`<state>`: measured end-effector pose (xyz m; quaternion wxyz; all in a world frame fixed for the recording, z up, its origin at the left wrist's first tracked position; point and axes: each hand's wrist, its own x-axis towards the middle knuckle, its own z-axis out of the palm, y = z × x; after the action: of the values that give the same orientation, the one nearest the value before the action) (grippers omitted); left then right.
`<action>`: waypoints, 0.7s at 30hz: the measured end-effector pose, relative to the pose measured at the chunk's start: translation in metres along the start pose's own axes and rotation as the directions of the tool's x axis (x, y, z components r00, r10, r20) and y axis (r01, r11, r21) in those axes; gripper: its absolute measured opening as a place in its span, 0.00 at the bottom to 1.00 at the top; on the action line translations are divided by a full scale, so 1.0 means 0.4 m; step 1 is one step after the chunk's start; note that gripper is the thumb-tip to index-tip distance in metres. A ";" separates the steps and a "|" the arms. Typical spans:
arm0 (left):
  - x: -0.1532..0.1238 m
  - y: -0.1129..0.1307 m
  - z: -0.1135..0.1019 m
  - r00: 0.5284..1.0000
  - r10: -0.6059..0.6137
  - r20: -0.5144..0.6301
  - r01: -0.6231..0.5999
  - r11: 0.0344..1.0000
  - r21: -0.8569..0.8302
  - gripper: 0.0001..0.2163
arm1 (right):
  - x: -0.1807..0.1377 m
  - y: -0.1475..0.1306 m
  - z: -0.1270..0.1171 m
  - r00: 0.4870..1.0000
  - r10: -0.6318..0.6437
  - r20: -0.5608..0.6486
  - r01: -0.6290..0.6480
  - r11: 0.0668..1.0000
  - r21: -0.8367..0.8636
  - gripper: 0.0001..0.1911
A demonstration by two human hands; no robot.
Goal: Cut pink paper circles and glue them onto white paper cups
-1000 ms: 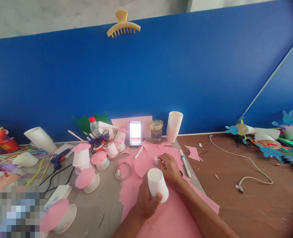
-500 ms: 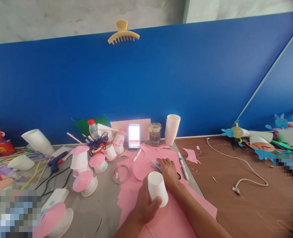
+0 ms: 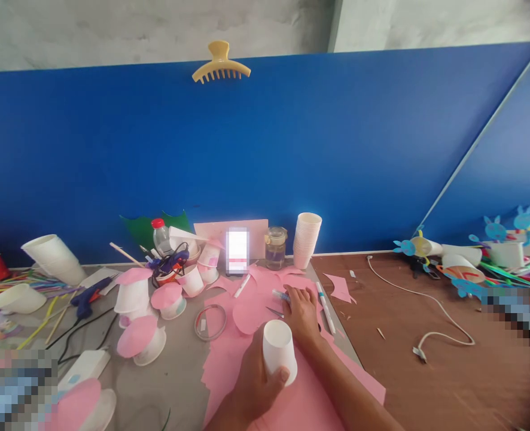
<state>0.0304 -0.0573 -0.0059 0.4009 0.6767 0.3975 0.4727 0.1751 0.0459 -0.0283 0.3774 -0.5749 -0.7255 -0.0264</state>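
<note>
My left hand [image 3: 256, 377] is wrapped round a white paper cup [image 3: 279, 349], held bottom up over pink paper [image 3: 310, 389]. My right hand [image 3: 301, 311] lies palm down on the pink paper just beyond the cup, fingers flat over a glue stick [image 3: 279, 294] and next to scissors [image 3: 274, 312]. A white marker [image 3: 325, 306] lies right of that hand. A pink paper circle [image 3: 249, 314] sits to its left.
A stack of white cups [image 3: 306, 239], a glass jar [image 3: 275, 247] and a phone [image 3: 237, 251] stand against the blue partition [image 3: 265, 149]. Pink-topped cups [image 3: 140, 338], a tape ring [image 3: 210, 321] and a glue gun [image 3: 85, 301] lie left. A white cable [image 3: 430, 311] crosses the brown table.
The view has tilted slightly up and right. My right hand has flattened over the glue stick. The cup stays in my left hand.
</note>
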 end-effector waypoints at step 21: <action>0.025 -0.026 -0.023 0.903 -0.222 -0.368 0.180 0.973 -0.146 0.23 | 0.016 0.008 -0.022 0.998 0.053 0.016 -0.053 0.998 -0.018 0.13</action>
<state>0.0222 -0.0427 -0.0102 0.3986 0.5040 0.5092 0.5725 0.1820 0.0480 -0.0196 0.3671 -0.5973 -0.7128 -0.0179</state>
